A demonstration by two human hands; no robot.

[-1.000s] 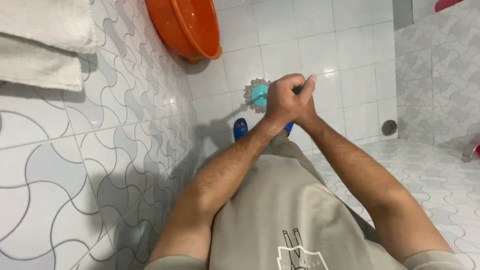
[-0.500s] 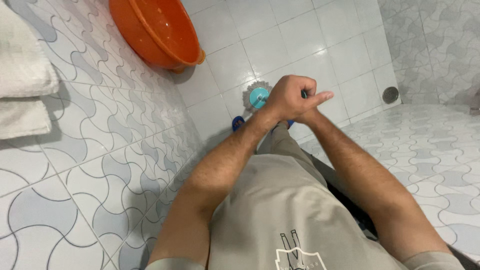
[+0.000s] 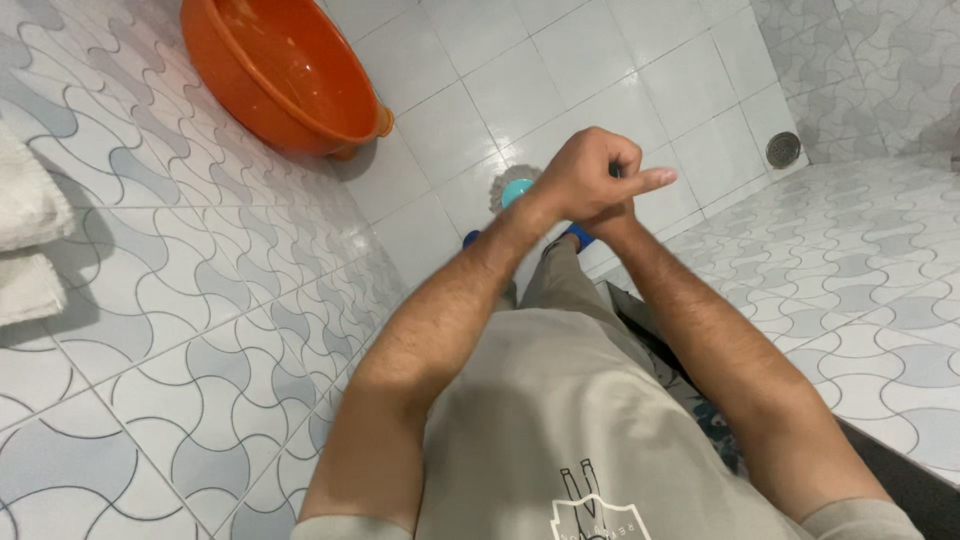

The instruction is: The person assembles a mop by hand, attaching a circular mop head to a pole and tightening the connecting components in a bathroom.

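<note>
The orange basin [image 3: 285, 75] leans on the tiled wall, its top cut off. Below the hands, the mop head [image 3: 513, 190] (mostly hidden) rests on the floor. The left hand [image 3: 585, 178] is fisted round the barely visible handle; the right hand [image 3: 640, 185] is largely covered, grip unclear.

Glossy plastic basin [image 3: 285, 75]; glazed floor tiles [image 3: 600, 80].

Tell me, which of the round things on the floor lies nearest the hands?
The teal mop head with its grey fringe, partly hidden behind the left hand. The orange basin and the metal floor drain lie farther off.
</note>
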